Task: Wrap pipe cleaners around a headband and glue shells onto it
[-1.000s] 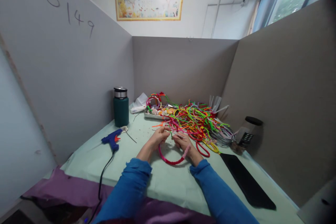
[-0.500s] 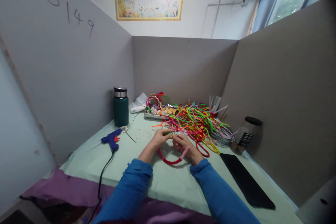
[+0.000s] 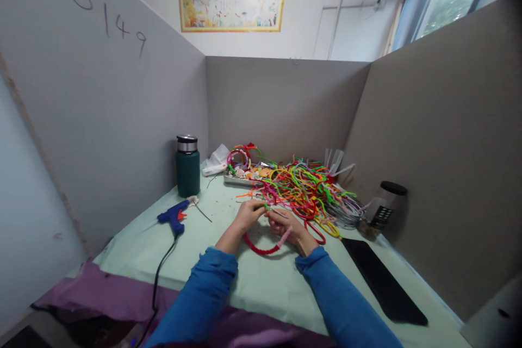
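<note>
Red-pink ring point(image 3: 266, 253) in 2 hands point(image 3: 249, 215), w/ far side partly hidden.

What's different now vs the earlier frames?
The red-and-pink hoop has shifted slightly left. The green piece between the left hand and right hand was upright; now it slants. No clear grab or release. Unchanged: glue gun, bottle, colourful pile.
</note>
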### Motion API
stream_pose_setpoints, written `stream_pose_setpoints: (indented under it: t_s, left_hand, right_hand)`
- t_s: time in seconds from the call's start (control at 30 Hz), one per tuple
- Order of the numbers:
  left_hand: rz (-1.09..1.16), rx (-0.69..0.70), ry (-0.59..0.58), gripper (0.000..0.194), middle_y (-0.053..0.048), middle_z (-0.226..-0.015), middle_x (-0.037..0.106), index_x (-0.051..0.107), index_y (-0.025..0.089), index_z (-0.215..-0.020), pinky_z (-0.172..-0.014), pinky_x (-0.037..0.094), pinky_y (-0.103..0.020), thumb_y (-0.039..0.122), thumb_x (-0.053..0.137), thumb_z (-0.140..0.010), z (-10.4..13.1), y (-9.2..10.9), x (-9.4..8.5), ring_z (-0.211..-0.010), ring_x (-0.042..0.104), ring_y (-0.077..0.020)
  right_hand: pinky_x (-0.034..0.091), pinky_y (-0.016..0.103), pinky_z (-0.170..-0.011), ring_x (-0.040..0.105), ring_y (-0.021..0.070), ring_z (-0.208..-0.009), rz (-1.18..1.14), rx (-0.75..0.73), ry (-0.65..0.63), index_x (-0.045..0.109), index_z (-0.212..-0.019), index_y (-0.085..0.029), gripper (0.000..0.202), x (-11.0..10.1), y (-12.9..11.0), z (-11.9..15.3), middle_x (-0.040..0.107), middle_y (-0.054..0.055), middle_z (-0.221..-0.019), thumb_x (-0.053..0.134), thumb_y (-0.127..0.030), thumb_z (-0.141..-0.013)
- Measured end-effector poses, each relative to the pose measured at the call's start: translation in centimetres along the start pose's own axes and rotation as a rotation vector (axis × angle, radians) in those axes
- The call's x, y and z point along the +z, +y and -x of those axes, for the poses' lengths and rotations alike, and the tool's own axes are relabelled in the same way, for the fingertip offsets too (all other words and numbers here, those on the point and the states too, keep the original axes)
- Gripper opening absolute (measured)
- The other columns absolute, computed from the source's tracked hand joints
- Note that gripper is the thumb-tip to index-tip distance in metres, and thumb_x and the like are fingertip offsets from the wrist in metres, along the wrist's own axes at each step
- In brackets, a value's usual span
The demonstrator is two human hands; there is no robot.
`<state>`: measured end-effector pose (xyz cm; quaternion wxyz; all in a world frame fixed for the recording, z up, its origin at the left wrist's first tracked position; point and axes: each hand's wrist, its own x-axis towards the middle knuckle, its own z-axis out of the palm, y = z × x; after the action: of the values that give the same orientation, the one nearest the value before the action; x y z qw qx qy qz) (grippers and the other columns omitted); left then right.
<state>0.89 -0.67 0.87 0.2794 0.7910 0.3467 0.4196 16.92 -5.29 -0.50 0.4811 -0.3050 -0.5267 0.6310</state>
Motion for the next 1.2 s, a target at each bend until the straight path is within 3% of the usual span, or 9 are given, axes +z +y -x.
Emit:
stream_pose_setpoints:
  t_s: [0.13, 0.37, 0.53, 0.63, 0.77, 1.0, 1.2]
  left_hand:
    - [0.044, -0.012, -0.032, 0.024, 0.000, -0.062, 0.058, 0.067, 0.013, -0.067, -0.061, 0.037, -0.021, 0.030, 0.055, -0.078, 0.0, 0.4, -0.2, -0.064, 0.050, -0.0119]
    - [0.148, -0.086, -0.084, 0.036, 0.004, -0.054, 0.040, 0.060, 0.013, -0.061, -0.053, 0.027, -0.022, 0.045, 0.052, -0.075, 0.0, 0.5, -0.5, -0.055, 0.035, -0.0092]
    - [0.110, -0.178, -0.207, 0.039, 0.006, -0.051, 0.039, 0.066, 0.011, -0.068, -0.051, 0.025, -0.022, 0.048, 0.054, -0.072, 0.3, 0.5, -0.5, -0.052, 0.033, -0.0082]
    - [0.092, -0.253, -0.279, 0.040, 0.007, -0.047, 0.035, 0.068, 0.010, -0.073, -0.049, 0.022, -0.022, 0.047, 0.053, -0.072, 0.6, 0.6, -0.4, -0.048, 0.030, -0.0075]
    - [0.034, -0.261, -0.312, 0.033, 0.007, -0.045, 0.034, 0.065, 0.011, -0.063, -0.047, 0.021, -0.022, 0.042, 0.057, -0.069, 0.8, 0.6, -0.2, -0.047, 0.029, -0.0067]
    - [0.010, -0.237, -0.343, 0.029, 0.006, -0.048, 0.038, 0.063, 0.012, -0.061, -0.047, 0.023, -0.023, 0.039, 0.057, -0.070, 0.9, 0.5, -0.3, -0.048, 0.032, -0.0074]
    - [0.151, -0.198, -0.343, 0.022, 0.006, -0.054, 0.041, 0.058, 0.012, -0.066, -0.049, 0.026, -0.022, 0.034, 0.060, -0.067, 0.9, 1.1, -0.5, -0.051, 0.035, -0.0072]
  right_hand:
    - [0.029, 0.018, -0.042, 0.038, 0.0043, -0.045, -0.030, 0.038, 0.068, 0.061, -0.077, -0.016, 0.034, 0.1, 0.0, -0.2, 0.049, -0.004, -0.060, 0.078, -0.041, -0.063]
    - [0.032, 0.017, -0.041, 0.041, 0.0048, -0.046, -0.057, -0.042, 0.207, 0.063, -0.078, -0.016, 0.034, -0.6, 0.9, -1.0, 0.050, -0.004, -0.058, 0.081, -0.038, -0.059]
    - [0.034, 0.019, -0.041, 0.044, 0.0062, -0.046, -0.087, -0.048, 0.272, 0.065, -0.085, -0.018, 0.035, -0.8, 0.8, -1.1, 0.054, -0.003, -0.064, 0.075, -0.045, -0.064]
    - [0.035, 0.020, -0.041, 0.049, 0.0082, -0.049, -0.101, -0.053, 0.248, 0.066, -0.086, -0.019, 0.040, -0.6, 0.5, -1.0, 0.057, 0.000, -0.068, 0.071, -0.053, -0.065]
    - [0.034, 0.019, -0.041, 0.047, 0.0076, -0.048, -0.113, -0.091, 0.201, 0.067, -0.090, -0.019, 0.043, -0.3, 0.2, -0.7, 0.055, -0.002, -0.064, 0.071, -0.053, -0.066]
    - [0.041, 0.022, -0.052, 0.051, 0.0093, -0.055, -0.046, -0.077, 0.229, 0.066, -0.079, -0.018, 0.030, -0.4, 0.3, -0.4, 0.057, -0.003, -0.064, 0.081, -0.031, -0.057]
    - [0.038, 0.021, -0.051, 0.051, 0.0084, -0.055, 0.000, -0.112, 0.373, 0.066, -0.086, -0.019, 0.032, -1.7, 0.6, -1.0, 0.060, -0.002, -0.070, 0.078, -0.029, -0.058]
